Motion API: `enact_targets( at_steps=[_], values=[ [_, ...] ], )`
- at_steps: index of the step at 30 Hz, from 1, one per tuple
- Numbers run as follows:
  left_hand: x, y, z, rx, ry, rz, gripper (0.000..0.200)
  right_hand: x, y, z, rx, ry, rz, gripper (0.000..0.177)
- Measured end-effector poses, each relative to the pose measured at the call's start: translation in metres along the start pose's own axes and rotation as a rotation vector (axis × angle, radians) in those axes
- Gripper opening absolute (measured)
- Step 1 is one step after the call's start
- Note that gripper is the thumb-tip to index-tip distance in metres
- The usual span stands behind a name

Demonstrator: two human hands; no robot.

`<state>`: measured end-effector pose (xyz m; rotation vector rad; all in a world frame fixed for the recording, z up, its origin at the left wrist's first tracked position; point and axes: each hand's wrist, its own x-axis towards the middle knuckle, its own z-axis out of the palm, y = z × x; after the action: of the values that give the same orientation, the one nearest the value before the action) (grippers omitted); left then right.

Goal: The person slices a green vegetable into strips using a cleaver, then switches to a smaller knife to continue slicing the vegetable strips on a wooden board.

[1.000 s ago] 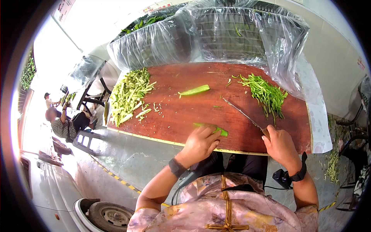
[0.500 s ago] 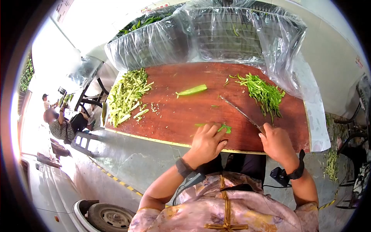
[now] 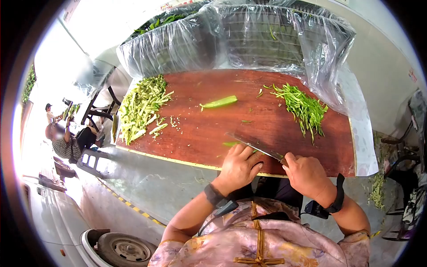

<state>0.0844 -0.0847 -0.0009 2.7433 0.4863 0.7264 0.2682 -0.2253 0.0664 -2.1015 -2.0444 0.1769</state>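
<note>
My left hand (image 3: pixel 241 167) presses down near the front edge of the brown board (image 3: pixel 187 129), its fingers bent over a green vegetable piece (image 3: pixel 230 144). Most of that piece is hidden beneath the fingers. My right hand (image 3: pixel 306 174) grips a knife (image 3: pixel 255 147) by the handle. The blade points to the left and lies right at the left fingertips, over the vegetable. Farther back, mid-board, rests a longer pale green vegetable piece (image 3: pixel 219 103).
Pale green cut scraps (image 3: pixel 142 109) are heaped on the board's left end. Thin green shreds (image 3: pixel 299 107) form a pile at the right. Behind the board stands a crate lined with clear plastic (image 3: pixel 262 40). A person (image 3: pixel 66 142) sits at the far left, near a parked vehicle (image 3: pixel 58 218).
My right hand has moved left with the knife, bringing the blade from the open board to my left fingertips. My left hand stays on the vegetable piece.
</note>
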Motion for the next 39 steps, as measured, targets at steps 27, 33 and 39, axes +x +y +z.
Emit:
enact_targets(
  at_steps=[27,33,39],
  values=[
    [0.001,-0.003,0.005,-0.024,0.112,0.031,0.027,-0.004,-0.011,-0.003,0.012,-0.014,0.03,0.021],
    [0.002,-0.003,0.004,-0.039,0.125,0.054,0.024,0.0,-0.013,-0.005,-0.013,-0.07,0.036,0.02],
    [0.0,-0.003,0.003,-0.026,0.054,-0.008,0.025,0.048,-0.009,0.024,0.003,0.046,-0.087,0.021]
  ],
)
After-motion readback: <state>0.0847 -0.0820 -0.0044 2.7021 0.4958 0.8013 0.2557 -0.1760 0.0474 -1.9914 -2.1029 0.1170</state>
